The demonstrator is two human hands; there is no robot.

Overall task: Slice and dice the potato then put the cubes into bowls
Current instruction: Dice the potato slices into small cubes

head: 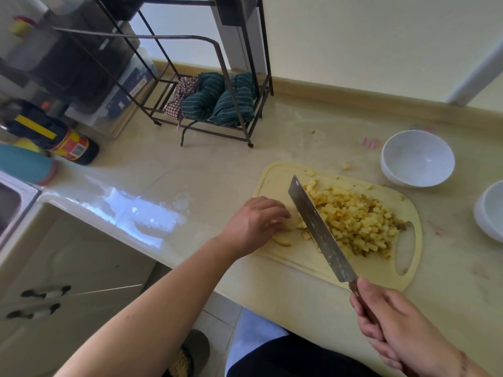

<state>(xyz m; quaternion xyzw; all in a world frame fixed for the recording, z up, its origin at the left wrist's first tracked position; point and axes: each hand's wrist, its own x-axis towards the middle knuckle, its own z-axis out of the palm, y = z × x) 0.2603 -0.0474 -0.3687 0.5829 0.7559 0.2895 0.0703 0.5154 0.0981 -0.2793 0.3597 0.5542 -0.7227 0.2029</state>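
A pale yellow cutting board (275,175) lies on the counter. A heap of diced potato cubes (356,216) covers its right half. My right hand (402,333) grips the wooden handle of a cleaver (318,227), whose blade slants across the board along the left side of the heap. My left hand (255,224) has its fingers curled down on the last potato strips (283,240) at the board's left edge, just left of the blade. Two white bowls stand to the right, one (417,161) beyond the board, one (490,210) cut off by the frame edge.
A black wire rack (212,104) holding striped cloths stands at the back of the counter. Bottles (73,145) and a sink (11,202) are at the far left. A stray cube (345,166) lies off the board. The counter's front edge runs close under the board.
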